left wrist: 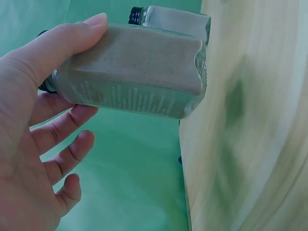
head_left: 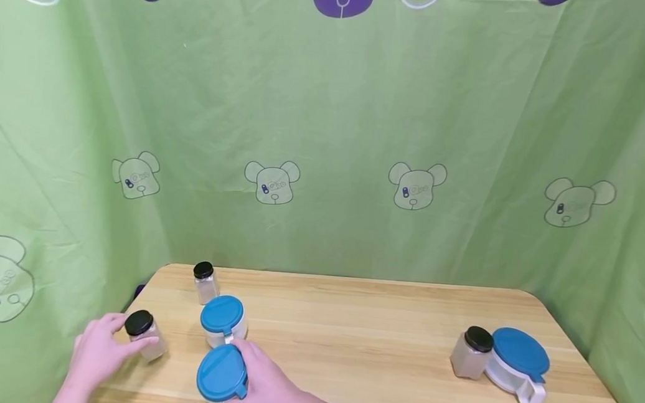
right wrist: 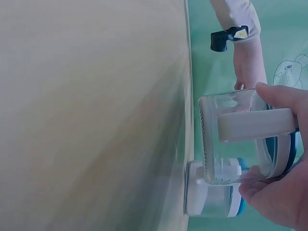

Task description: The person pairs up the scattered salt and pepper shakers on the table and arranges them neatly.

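My left hand [head_left: 97,349] pinches a black-lidded glass jar [head_left: 147,337] at the table's left side. In the left wrist view, thumb and index finger grip this spice jar [left wrist: 130,67] near its lid; it holds brownish powder, and the other fingers are spread loosely. My right hand [head_left: 270,386] holds a glass seasoning jar [head_left: 222,374] with a blue lid near the front edge. The right wrist view shows its clear body and white handle [right wrist: 255,125], thumb and fingers around the lid end. Right behind it stands a second blue-lidded jar [head_left: 222,320].
Another black-lidded jar [head_left: 206,284] stands at the back left of the wooden table [head_left: 358,335]. On the right, a black-lidded jar [head_left: 471,353] stands against a wider blue-lidded container [head_left: 521,356] with a white handle. A green curtain [head_left: 340,115] hangs behind and at both sides.
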`<state>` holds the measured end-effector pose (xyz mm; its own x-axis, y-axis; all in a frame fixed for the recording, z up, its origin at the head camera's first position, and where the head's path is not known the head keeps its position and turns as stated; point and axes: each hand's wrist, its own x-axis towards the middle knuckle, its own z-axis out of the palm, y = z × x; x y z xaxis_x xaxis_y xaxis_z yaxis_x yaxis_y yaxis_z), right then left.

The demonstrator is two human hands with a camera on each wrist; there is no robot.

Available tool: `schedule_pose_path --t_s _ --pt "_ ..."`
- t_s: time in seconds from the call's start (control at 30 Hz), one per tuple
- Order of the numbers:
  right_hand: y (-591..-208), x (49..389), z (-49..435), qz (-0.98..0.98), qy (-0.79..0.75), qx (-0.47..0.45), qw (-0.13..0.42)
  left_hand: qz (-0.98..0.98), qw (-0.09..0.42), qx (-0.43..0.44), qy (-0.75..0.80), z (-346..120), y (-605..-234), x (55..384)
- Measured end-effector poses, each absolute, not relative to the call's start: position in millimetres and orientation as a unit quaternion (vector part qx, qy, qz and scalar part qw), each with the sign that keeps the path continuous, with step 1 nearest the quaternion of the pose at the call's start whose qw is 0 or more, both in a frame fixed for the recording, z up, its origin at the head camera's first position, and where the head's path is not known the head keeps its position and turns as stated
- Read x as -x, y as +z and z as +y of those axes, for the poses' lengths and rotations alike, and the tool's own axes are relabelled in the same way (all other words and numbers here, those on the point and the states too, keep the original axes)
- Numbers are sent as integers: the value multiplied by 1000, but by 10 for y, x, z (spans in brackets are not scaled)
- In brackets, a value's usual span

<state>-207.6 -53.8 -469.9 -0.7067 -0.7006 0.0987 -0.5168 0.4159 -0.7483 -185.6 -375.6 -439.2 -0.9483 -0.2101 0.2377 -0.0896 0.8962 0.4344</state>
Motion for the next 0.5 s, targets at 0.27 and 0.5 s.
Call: schedule_pose_path --t_s 0.27,0.5 --pt "-4673 2088 -397 838 -410 339 120 -957 190 -44 -216 -3660 -4415 1792" --pt "-4690 2101 -299 841 -413 332 111 -956 208 -22 -207 -3591 -4444 1756"
